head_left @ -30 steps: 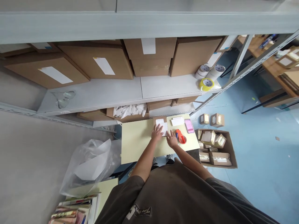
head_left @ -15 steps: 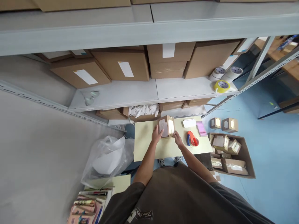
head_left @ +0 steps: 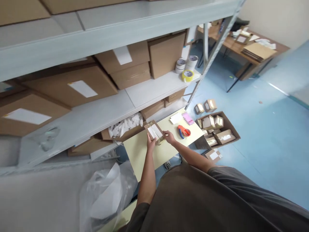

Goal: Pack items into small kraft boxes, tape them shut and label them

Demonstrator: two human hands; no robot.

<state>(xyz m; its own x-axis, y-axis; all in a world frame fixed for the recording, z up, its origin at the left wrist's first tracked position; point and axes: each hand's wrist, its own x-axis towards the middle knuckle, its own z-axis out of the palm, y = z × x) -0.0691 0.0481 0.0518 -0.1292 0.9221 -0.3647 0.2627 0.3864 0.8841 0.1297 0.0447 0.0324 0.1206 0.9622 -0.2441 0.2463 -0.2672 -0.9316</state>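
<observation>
A small cardboard box (head_left: 158,126) with white labels on its face is held over the pale yellow table (head_left: 135,154). My left hand (head_left: 151,141) grips its near left side, fingers closed on it. At the box's right edge, my right hand (head_left: 169,137) pinches a corner. To the right of the hands lies a red and blue tape dispenser (head_left: 184,131). Behind it are a few white slips (head_left: 175,118) and a pink, pixelated item (head_left: 188,118).
A large open carton (head_left: 235,137) of small taped boxes stands right of the table. Grey shelving (head_left: 156,95) with cardboard boxes and tape rolls (head_left: 187,75) rises in front. A clear plastic bag (head_left: 108,193) sits at the left. A brown desk (head_left: 256,48) stands far right.
The view has swung to the right. The box has been turned in my hands, so its labelled face now shows differently. Both hands have stayed on it.
</observation>
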